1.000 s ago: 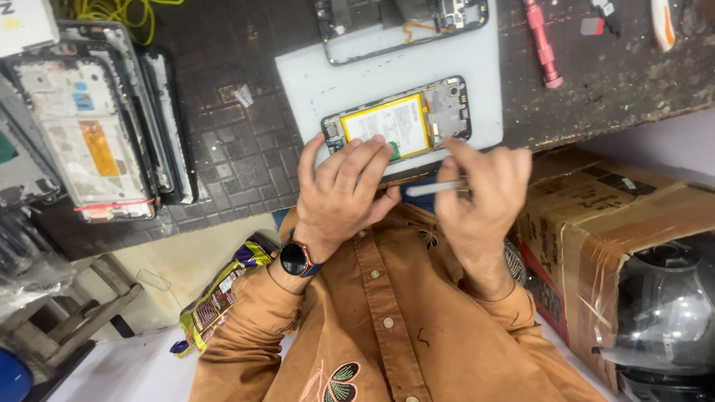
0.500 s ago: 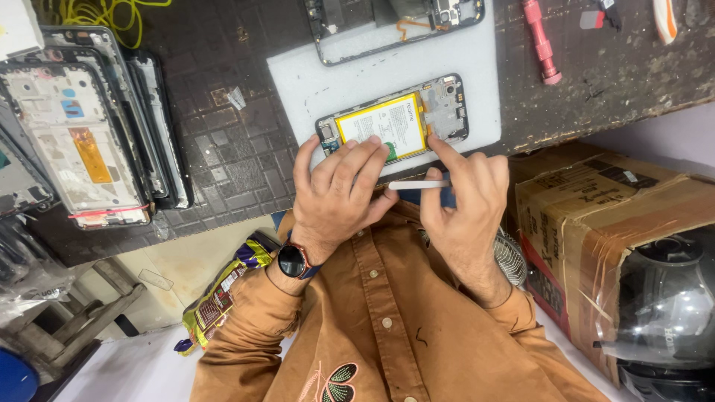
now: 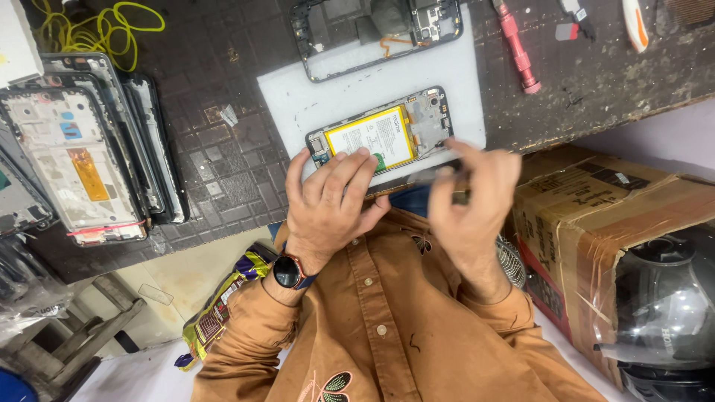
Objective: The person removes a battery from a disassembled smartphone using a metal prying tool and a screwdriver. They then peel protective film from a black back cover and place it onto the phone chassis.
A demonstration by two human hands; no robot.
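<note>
Opened phone (image 3: pixel 387 135) partly hidden under hands (right hand (image 3: pixel 471 199) blurred).

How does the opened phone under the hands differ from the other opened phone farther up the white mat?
The nearer phone carries a yellow battery; the farther phone shows an empty battery bay. The left hand rests on the nearer phone, while nothing touches the farther one, which is cut off by the picture's top edge. Both lie backless on the white mat.

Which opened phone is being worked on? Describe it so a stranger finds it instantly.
Start at the white mat on the dark bench. Two opened phones lie on it; take the opened phone at the near edge, under the left hand. Unlike the stripped frame above it, it has a yellow battery.
</note>
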